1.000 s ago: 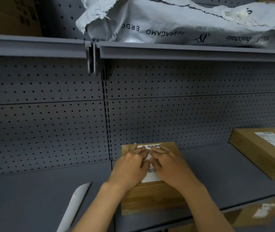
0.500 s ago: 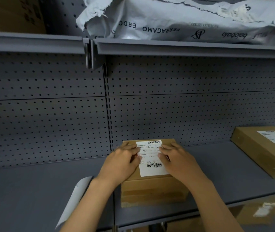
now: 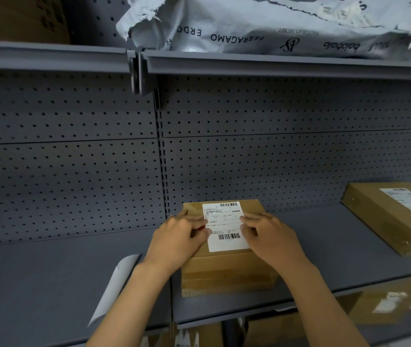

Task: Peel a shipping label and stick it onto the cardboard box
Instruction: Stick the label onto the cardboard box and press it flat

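A small brown cardboard box (image 3: pixel 227 274) stands on the grey metal shelf (image 3: pixel 49 276) at the centre. A white shipping label (image 3: pixel 224 226) with two barcodes lies flat on the box's top. My left hand (image 3: pixel 177 240) rests palm down on the top's left side, fingertips touching the label's left edge. My right hand (image 3: pixel 270 236) rests palm down on the right side, fingertips on the label's right edge. Neither hand grips anything.
A curled white backing sheet (image 3: pixel 114 286) lies on the shelf to the left of my left forearm. A flat labelled cardboard box (image 3: pixel 389 216) sits at the right. Grey poly mailer bags (image 3: pixel 274 23) fill the upper shelf. More boxes (image 3: pixel 384 301) sit on the level below.
My hands have slid apart from the label's middle out to its left and right edges, uncovering the label. The box has not moved.
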Demonstrator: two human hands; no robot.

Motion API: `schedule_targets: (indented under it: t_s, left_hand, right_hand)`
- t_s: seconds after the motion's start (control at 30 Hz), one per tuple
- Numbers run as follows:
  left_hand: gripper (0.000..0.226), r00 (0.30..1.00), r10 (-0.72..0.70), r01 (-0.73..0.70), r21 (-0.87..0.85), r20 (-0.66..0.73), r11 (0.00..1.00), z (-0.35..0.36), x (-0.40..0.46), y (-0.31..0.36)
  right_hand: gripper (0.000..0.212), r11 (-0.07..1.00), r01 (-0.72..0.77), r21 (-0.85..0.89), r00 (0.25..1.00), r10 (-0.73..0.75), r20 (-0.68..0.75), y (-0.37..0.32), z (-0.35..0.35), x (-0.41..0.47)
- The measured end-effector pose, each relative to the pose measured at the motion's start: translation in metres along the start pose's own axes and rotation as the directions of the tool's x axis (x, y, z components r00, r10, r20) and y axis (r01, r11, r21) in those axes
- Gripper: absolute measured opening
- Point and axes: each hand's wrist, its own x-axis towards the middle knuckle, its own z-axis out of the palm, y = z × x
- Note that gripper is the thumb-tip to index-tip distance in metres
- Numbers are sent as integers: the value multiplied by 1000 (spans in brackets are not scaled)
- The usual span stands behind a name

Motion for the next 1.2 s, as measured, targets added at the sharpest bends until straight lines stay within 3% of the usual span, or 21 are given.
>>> schedule_targets:
  t_s: [0.2, 0.3, 0.6, 0.87, 1.2]
  left_hand:
    - [39, 995, 74, -76, -16, -60, 997, 6, -1, 15]
    - [35, 990, 140, -140, -19, -8, 990, 13, -6, 25]
    - [32, 998, 53, -54, -40, -32, 998, 3, -20, 5]
    - [28, 989, 131, -135, -50, -73, 990, 6, -25, 30]
    - [30, 992, 109, -109, 4, -57, 994, 0, -35, 19]
  right_hand:
    - [39, 995, 93, 41, 995, -92, -32, -15, 5, -2]
    - [37, 986, 161, 47, 987, -161, 0, -28, 14, -8]
    - [36, 1000, 20, -14, 998, -21, -66, 6, -3, -23]
    - [34, 985, 150, 81, 986, -143, -86, -29, 12, -27]
    - [31, 1000, 7, 19, 992, -4, -130, 2, 3, -39]
